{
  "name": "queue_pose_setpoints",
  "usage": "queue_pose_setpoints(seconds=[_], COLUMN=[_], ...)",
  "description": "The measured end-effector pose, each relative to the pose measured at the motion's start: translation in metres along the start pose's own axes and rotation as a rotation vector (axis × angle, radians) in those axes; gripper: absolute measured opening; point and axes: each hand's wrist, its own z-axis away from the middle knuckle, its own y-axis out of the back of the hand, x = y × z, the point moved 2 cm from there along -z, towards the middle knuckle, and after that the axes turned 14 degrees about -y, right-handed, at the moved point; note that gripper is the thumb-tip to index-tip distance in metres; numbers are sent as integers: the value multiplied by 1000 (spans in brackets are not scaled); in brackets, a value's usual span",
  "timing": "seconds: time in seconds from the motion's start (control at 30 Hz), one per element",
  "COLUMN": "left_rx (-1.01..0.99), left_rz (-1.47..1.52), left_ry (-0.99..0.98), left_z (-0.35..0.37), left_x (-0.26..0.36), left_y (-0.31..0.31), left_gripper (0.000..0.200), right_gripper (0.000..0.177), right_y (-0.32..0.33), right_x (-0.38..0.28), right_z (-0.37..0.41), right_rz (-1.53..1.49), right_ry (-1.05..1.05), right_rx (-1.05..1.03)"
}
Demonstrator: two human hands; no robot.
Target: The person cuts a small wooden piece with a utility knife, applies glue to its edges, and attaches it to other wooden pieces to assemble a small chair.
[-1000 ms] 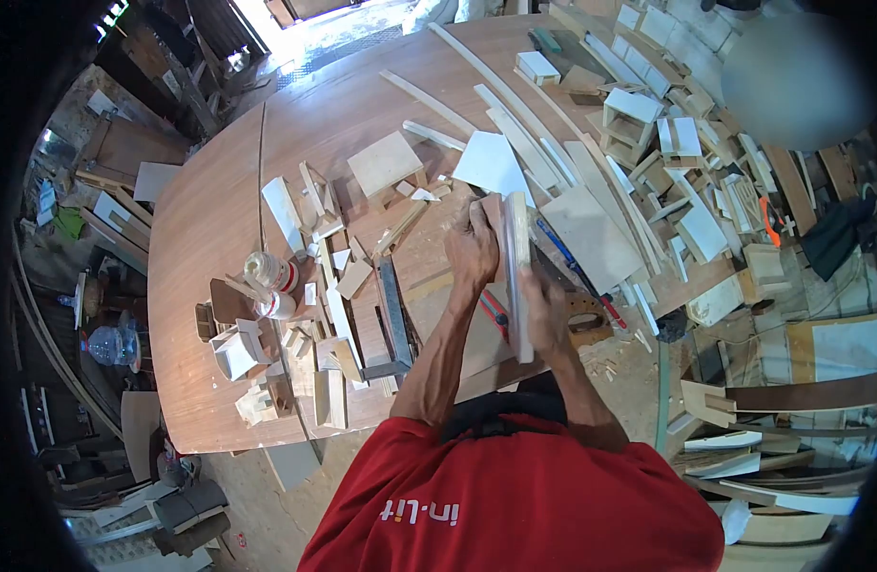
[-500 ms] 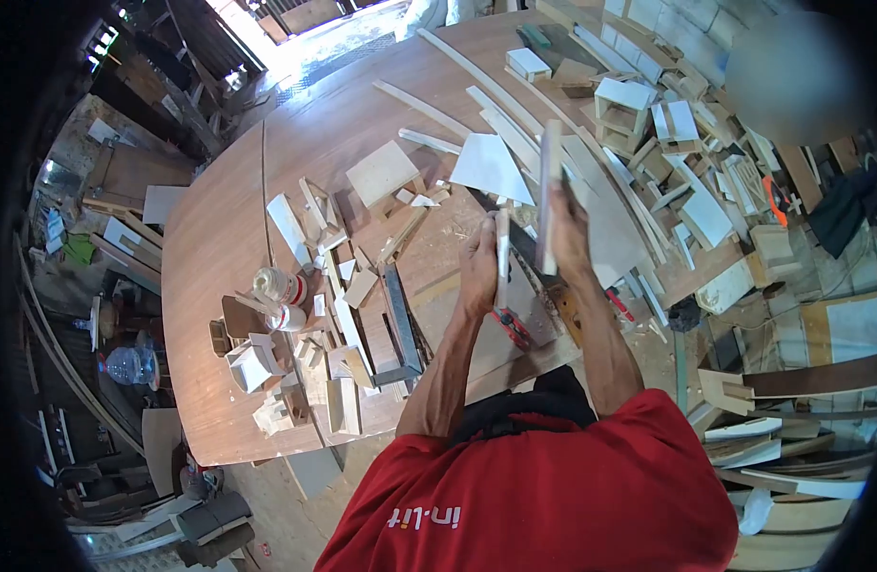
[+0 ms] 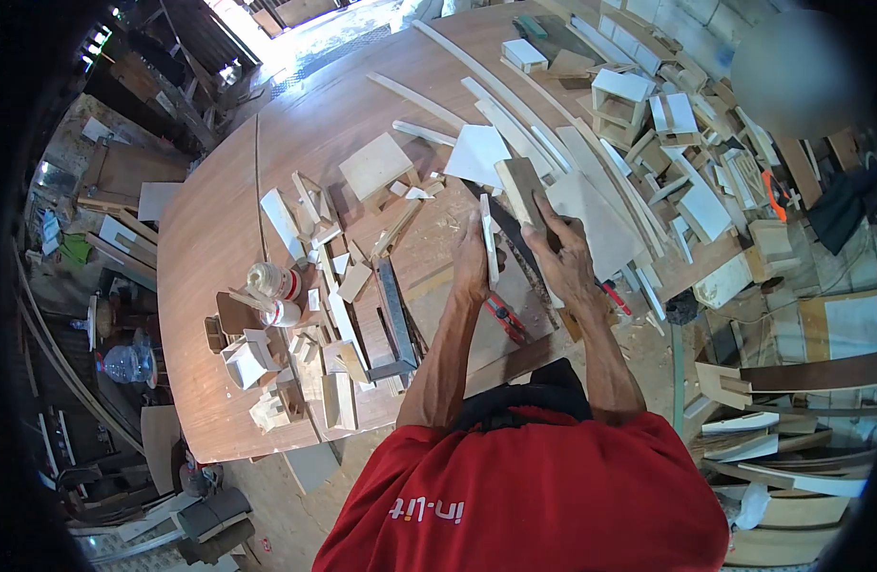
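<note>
My left hand [image 3: 470, 265] is closed around a small thin panel [image 3: 489, 236] with a pale face, held on edge above the table. To its right, my right hand [image 3: 569, 272] grips a longer flat wooden block [image 3: 519, 189], its fingers and thumb along the lower part. The block leans to the upper left, and its far end stands apart from the panel. Below my hands, a red-handled tool [image 3: 508, 319] lies on a board [image 3: 524, 338]. A dark metal frame piece [image 3: 396, 319] rests left of my left forearm.
Small wooden offcuts and a white box [image 3: 250, 360] cover the table's left part, beside a jar [image 3: 271, 281]. Long strips [image 3: 467, 67] and a white-topped board [image 3: 476, 154] lie beyond my hands. Scrap wood [image 3: 705, 214] is piled at the right.
My right hand has turned the block from nearly upright and edge-on to a leftward lean, showing its broad face. My left hand has shifted slightly left with the panel, which now tilts a little.
</note>
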Motion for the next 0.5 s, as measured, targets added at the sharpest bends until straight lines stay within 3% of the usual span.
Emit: queue_pose_setpoints(seconds=[0.03, 0.1, 0.17, 0.23, 0.3, 0.4, 0.5], left_rx=[4, 30, -39, -186, -185, -147, -146], left_rz=[2, -156, -182, -238, -182, -64, -20], left_ry=[-1, -191, -194, -181, -193, -188, -150], left_z=[-2, -8, -5, 5, 10, 5, 10], left_x=[-5, -11, -9, -11, -19, -24, 0], left_y=[2, 9, 8, 5, 1, 3, 25], left_gripper=[36, 40, 40, 39, 38, 37, 33], right_gripper=[58, 58, 59, 59, 60, 63, 64], right_y=[3, 0, -9, -8, -6, 8, 37], right_x=[-4, -1, 9, 1, -4, 15, 68], right_z=[8, 21, 32, 9, -29, -44, -57], right_rz=[71, 142, 191, 116, 37, 51, 201], right_ry=[3, 9, 191, 60, -302, -169, -239], right_rx=[-5, -12, -22, -39, -201, 49, 150])
